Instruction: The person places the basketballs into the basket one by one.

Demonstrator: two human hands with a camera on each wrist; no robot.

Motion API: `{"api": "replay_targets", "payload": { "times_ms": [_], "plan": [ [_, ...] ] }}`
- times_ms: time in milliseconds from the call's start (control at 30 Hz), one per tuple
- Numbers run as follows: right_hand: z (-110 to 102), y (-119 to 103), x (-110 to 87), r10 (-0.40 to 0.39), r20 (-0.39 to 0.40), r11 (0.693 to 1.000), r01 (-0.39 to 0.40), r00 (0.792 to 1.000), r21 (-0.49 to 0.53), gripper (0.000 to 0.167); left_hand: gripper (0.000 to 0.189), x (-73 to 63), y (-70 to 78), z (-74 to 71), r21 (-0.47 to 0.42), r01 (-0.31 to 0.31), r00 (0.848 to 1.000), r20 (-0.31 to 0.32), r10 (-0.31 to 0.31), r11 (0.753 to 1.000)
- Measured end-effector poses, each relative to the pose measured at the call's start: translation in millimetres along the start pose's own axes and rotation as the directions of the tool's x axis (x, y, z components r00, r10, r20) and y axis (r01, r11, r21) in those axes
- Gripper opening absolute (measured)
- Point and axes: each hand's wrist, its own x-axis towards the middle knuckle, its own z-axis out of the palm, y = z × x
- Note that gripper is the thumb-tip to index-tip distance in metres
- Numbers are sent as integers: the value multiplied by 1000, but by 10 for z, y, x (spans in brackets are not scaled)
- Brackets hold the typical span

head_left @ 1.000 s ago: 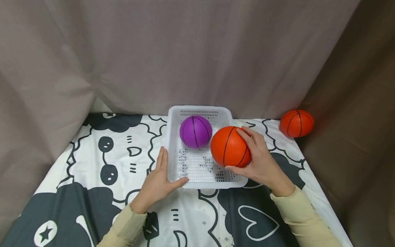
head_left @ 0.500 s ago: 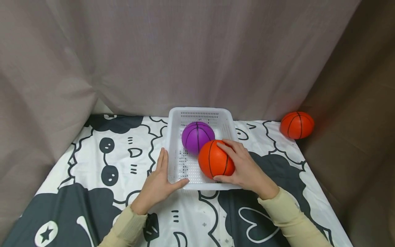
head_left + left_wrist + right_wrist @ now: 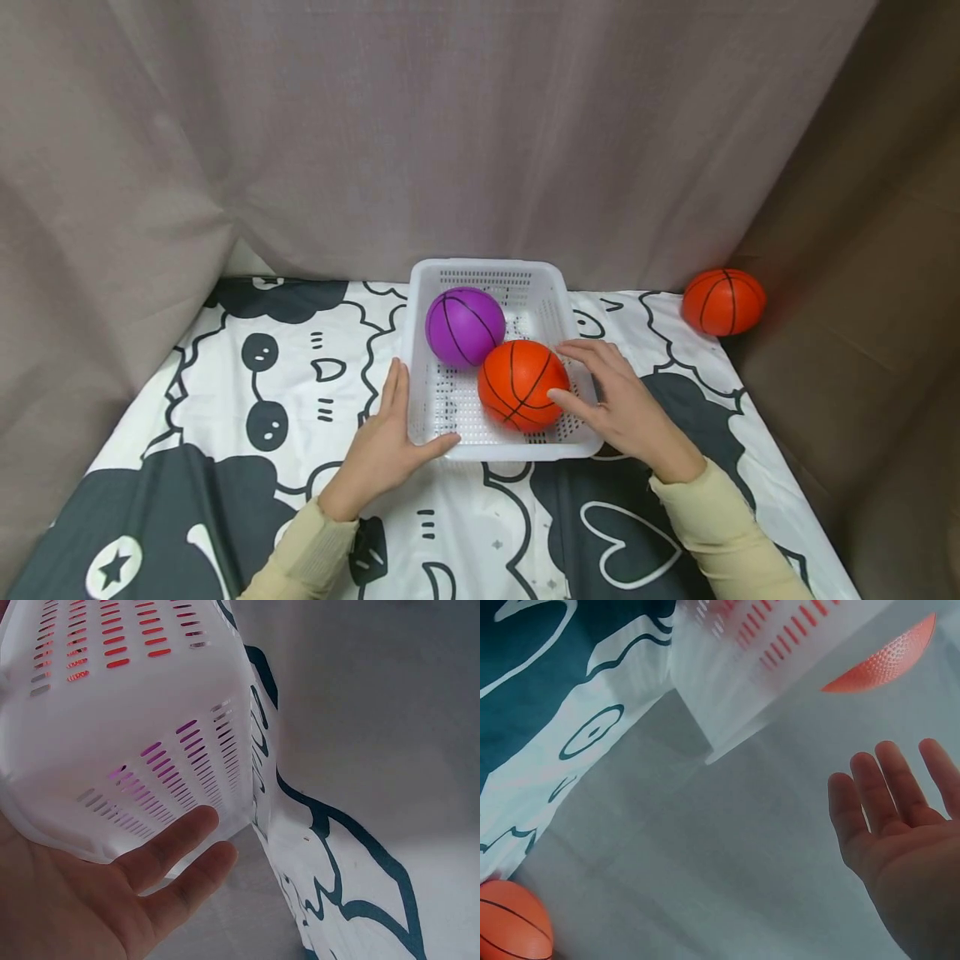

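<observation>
1. Left hand (image 3: 386,450) at the near left corner of the white basket (image 3: 517,452): fingers straight along the left wall, thumb over the near rim, nothing grasped.
2. Right hand (image 3: 618,408) above the basket's right rim: fingers spread, likewise grasping nothing. Thumb tip overlapping the ball's edge from above; contact hard to tell.
3. Inside the basket, near and slightly right: orange ball (image 3: 523,385) with black lines.
4. Also inside, to its far left: purple ball (image 3: 465,327), its near right edge partly covered by the orange one in the head view.
5. In the way: slotted left wall between left fingers and both balls, with purple and orange showing through.
6. Far right, well apart from the basket: second orange ball (image 3: 723,302) at the cloth's corner, beside the curtain (image 3: 480,133).
7. Underneath: black-and-white cartoon cloth (image 3: 465,550). Behind the basket's far end: grey-brown curtain, just beside.
</observation>
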Motion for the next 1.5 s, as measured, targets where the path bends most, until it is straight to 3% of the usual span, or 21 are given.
{"api": "replay_targets", "payload": {
  "times_ms": [200,367,533,600,667,800,900,1000,1067,1167,1367,1500],
  "plan": [
    [-65,122,-6,22,-22,1000,-22,1000,-5,57,125,9,-7,-1,-3,5,1000,-8,-5,1000],
    [-169,277,14,56,-97,998,-60,994,-30,56,126,20,-13,-9,-2,5,1000,-10,-5,1000],
    [-275,518,134,171,-233,983,-180,957,-20,62,126,22,-28,-39,13,9,1000,-26,-9,1000],
    [-320,655,210,247,-295,966,-258,923,4,69,127,21,-41,-49,15,18,999,-32,-17,1000],
    [-384,818,267,347,-338,933,-360,875,28,79,127,23,-50,-53,17,21,999,-32,-20,1000],
    [-529,1228,329,561,-383,811,-580,734,77,95,127,34,-60,-42,3,17,999,-28,-16,1000],
    [-609,1560,352,660,-398,726,-678,638,117,100,127,34,-68,-20,1,16,999,-29,-16,1000],
    [-651,1830,373,703,-411,681,-717,581,151,103,127,26,-78,11,1,20,999,-32,-20,1000],
    [-669,1965,382,712,-419,668,-728,564,154,104,127,20,-77,31,1,23,999,-26,-23,1000],
    [-705,2118,379,716,-407,650,-754,567,93,105,127,15,-70,53,2,16,1000,-15,-15,1000],
    [-797,2345,371,687,-341,647,-754,641,-114,108,127,27,-46,37,24,-7,1000,-7,7,1000],
    [-863,2441,400,696,-263,646,-743,668,-176,112,127,36,-30,34,33,-1,1000,-3,2,999]
  ]
}}
